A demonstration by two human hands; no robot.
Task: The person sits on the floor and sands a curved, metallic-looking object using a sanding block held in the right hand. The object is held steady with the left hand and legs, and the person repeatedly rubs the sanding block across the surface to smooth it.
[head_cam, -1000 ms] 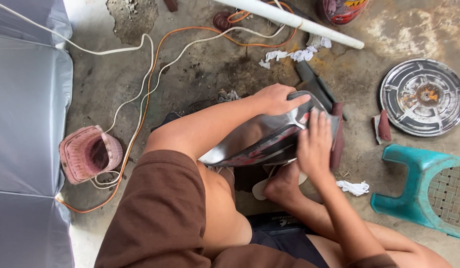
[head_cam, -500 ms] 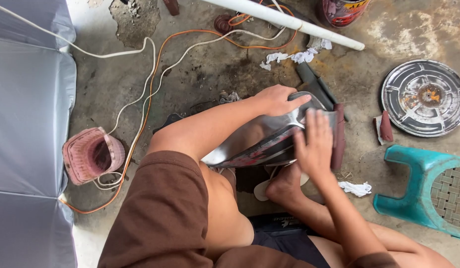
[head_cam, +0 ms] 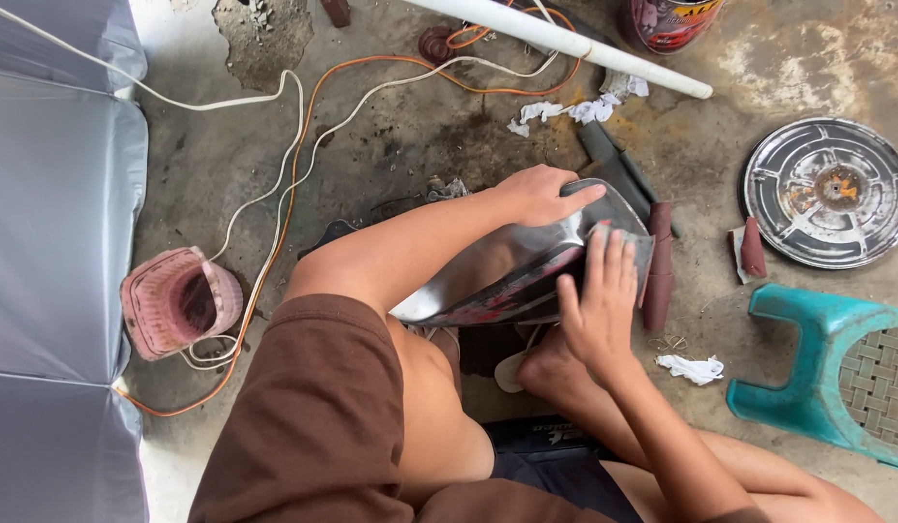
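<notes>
A curved silver metal shell with red marks along its lower edge rests tilted across my lap and foot. My left hand grips its upper edge, fingers curled over the rim. My right hand lies flat on the shell's right end, with the fingers pressing a grey abrasive sheet against the metal. My bare foot sits under the shell on a sandal.
A rolled dark-red abrasive strip lies beside the shell. On the right are a teal plastic stool and a round metal disc. Orange and white cables, a pink basket, a white pipe and grey fabric surround me.
My right hand has slid a little toward me along the shell with the sheet under it. My left hand keeps its hold on the upper edge.
</notes>
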